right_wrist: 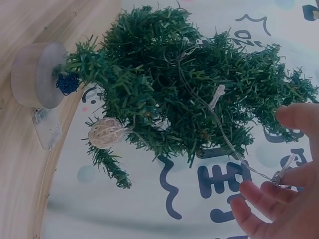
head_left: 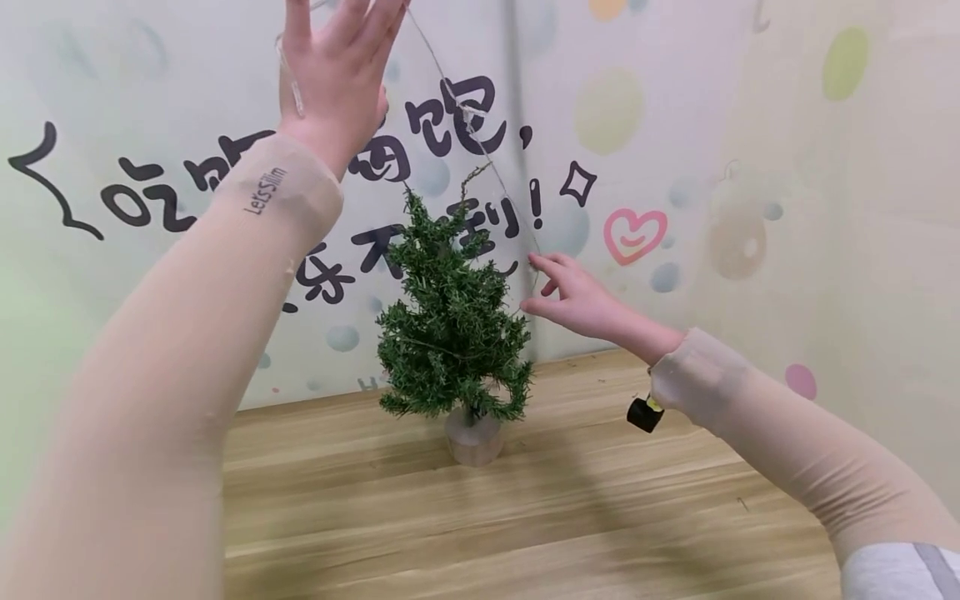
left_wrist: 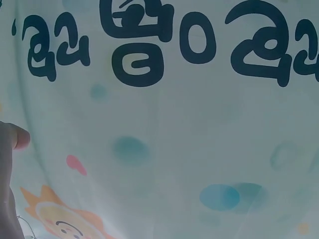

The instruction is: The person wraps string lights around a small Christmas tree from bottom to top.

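Observation:
A small green artificial Christmas tree (head_left: 450, 308) stands on a round wooden base (head_left: 475, 437). A thin wire of string lights (head_left: 487, 158) with clear bulbs (right_wrist: 217, 97) runs from the tree past my right hand and up to my left hand. My left hand (head_left: 337, 75) is raised high, left of the treetop, and holds up the wire; its fingertips are cut off by the frame. My right hand (head_left: 577, 300) is beside the tree's right side, thumb and fingers apart, with the wire passing against its fingers. In the right wrist view a pale woven ball (right_wrist: 105, 133) hangs at the lower branches.
The wood-grain tabletop (head_left: 480, 533) meets a printed wall cloth (head_left: 675, 125) behind the tree. A clear flat piece (right_wrist: 46, 128) lies by the base. A black device (head_left: 645, 414) hangs at my right wrist.

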`<state>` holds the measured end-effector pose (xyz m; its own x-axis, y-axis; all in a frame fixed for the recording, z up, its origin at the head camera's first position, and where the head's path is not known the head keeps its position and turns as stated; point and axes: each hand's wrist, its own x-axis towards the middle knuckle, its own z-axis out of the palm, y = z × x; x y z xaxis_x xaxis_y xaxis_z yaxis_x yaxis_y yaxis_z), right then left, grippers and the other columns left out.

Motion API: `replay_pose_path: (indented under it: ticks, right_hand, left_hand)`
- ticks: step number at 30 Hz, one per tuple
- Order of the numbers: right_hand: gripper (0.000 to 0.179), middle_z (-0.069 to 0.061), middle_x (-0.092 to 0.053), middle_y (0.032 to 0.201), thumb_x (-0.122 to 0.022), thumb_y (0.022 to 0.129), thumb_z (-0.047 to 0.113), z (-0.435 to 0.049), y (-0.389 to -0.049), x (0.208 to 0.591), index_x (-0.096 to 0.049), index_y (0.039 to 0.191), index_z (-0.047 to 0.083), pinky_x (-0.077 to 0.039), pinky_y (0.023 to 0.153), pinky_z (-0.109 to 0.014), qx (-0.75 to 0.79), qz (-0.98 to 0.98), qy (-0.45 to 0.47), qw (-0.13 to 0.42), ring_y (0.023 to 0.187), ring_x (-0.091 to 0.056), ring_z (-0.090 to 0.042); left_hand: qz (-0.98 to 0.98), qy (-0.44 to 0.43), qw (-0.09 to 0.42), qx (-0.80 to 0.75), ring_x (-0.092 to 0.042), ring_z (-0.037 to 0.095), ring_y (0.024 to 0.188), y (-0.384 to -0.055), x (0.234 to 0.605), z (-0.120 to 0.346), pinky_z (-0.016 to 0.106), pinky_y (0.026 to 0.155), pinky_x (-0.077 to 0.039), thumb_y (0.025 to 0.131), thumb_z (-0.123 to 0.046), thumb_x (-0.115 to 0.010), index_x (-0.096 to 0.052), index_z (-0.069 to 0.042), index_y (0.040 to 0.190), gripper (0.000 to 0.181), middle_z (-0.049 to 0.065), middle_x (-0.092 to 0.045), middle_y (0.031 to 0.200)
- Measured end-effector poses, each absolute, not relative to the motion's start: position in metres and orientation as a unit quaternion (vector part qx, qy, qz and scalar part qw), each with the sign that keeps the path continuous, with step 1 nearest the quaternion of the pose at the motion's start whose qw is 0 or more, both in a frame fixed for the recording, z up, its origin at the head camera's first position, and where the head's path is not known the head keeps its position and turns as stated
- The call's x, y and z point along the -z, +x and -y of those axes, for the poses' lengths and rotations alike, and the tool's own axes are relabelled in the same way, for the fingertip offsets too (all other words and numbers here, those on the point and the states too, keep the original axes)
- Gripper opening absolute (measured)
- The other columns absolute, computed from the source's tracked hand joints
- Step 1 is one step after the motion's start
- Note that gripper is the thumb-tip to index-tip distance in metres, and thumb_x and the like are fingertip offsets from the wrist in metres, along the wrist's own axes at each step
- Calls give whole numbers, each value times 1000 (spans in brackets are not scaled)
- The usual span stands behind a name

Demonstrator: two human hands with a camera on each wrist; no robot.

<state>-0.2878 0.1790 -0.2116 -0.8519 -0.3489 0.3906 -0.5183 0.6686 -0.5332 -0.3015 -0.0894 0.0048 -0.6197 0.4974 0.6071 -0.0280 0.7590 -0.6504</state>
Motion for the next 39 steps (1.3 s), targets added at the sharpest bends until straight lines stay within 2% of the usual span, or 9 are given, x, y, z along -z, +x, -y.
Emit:
replay_pose_path:
  ticks: [5, 19, 21, 25, 31, 39]
  right_hand:
    - [82, -15, -32, 148, -64, 92, 33, -179, -290, 214, -19, 155, 7, -47, 77, -37, -331, 907, 231, 124, 107, -50, -25]
    - [84, -20, -30, 149, -63, 91, 35, -177, -301, 219, -17, 154, 5, -46, 89, -43, -317, 918, 212, 110, 114, -49, -30]
    - [83, -20, -31, 148, -64, 91, 35, -176, -303, 220, -19, 154, 4, -46, 89, -43, -319, 917, 213, 111, 113, -50, -30]
    - [80, -21, -34, 145, -63, 92, 34, -174, -307, 221, -22, 153, 2, -47, 87, -42, -315, 917, 218, 113, 109, -52, -29]
    - [68, -23, -41, 138, -59, 95, 30, -171, -316, 220, -30, 151, 2, -48, 83, -42, -312, 917, 217, 122, 97, -55, -28]
    - [62, -21, -49, 138, -54, 98, 29, -162, -329, 217, -32, 150, 2, -45, 93, -45, -313, 910, 235, 134, 105, -58, -32]
  left_hand:
    - [846, -128, 405, -321, 36, 19, 137, -304, -6, 81, 57, 111, 11, 100, -32, -34, 30, -17, 144, 79, -2, 43, 148]
    - [859, -109, 319, -384, 40, 26, 132, -325, 1, 83, 63, 105, 17, 103, -32, -25, 30, -6, 139, 71, 5, 41, 145]
    - [860, -106, 309, -392, 39, 27, 132, -329, 4, 88, 63, 104, 18, 103, -26, -26, 29, -4, 140, 70, 6, 40, 146]
    - [868, -105, 292, -388, 36, 28, 135, -336, 11, 101, 63, 102, 21, 101, -24, -29, 24, -3, 143, 71, 6, 38, 147]
    - [888, -104, 269, -359, 32, 28, 137, -345, 25, 127, 60, 101, 25, 100, -29, -37, 14, -1, 148, 76, 8, 32, 151]
    - [903, -90, 250, -339, 32, 28, 137, -352, 54, 163, 61, 103, 23, 98, -36, -43, 7, 1, 150, 81, 10, 28, 154]
